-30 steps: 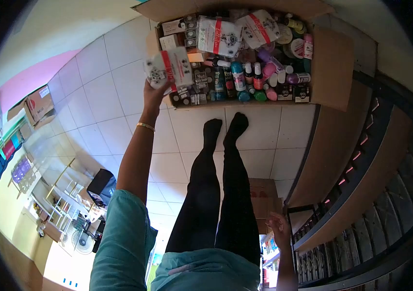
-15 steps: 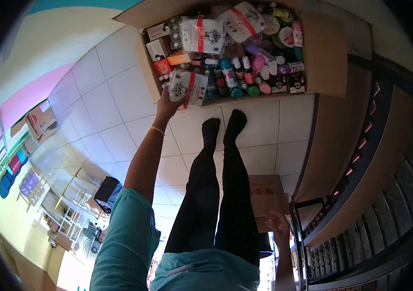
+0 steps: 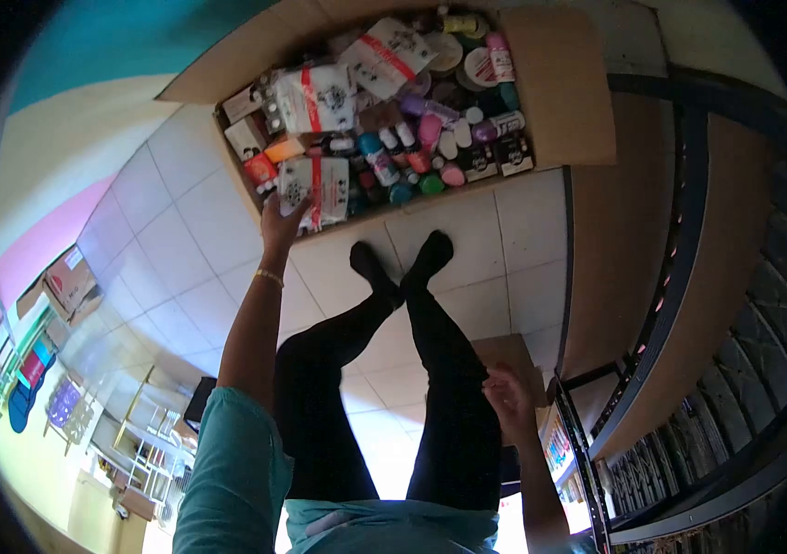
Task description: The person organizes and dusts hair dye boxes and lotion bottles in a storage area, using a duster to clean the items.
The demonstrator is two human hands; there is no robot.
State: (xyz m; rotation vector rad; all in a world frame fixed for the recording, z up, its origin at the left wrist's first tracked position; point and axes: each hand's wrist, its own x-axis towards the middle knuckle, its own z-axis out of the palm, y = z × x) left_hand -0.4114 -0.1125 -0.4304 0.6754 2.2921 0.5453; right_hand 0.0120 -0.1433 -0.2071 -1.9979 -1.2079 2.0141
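Note:
My left hand (image 3: 280,223) is closed on the edge of a white plastic-wrapped packet (image 3: 330,191) with a red stripe and dark print. The packet lies at the near left corner of a large cardboard box (image 3: 567,85). Around it in the box are a red small carton (image 3: 260,170), an orange carton (image 3: 285,149) and a blue-capped bottle (image 3: 378,159). Farther back sit two similar packets, one flat packet (image 3: 315,98) and one tilted packet (image 3: 388,57). My right hand (image 3: 512,403) hangs beside my right thigh, fingers loosely apart, holding nothing.
A black metal rack with brown panels (image 3: 623,240) stands along the right. Behind my right leg is a smaller cardboard box (image 3: 504,351). Another open carton (image 3: 70,284) stands by the left wall. White tiles (image 3: 449,328) cover the floor under my feet.
The view has shifted, so the large box appears farther left. My knees have bent apart. The left hand remains on the packet, and my right hand has come up closer to my thigh.

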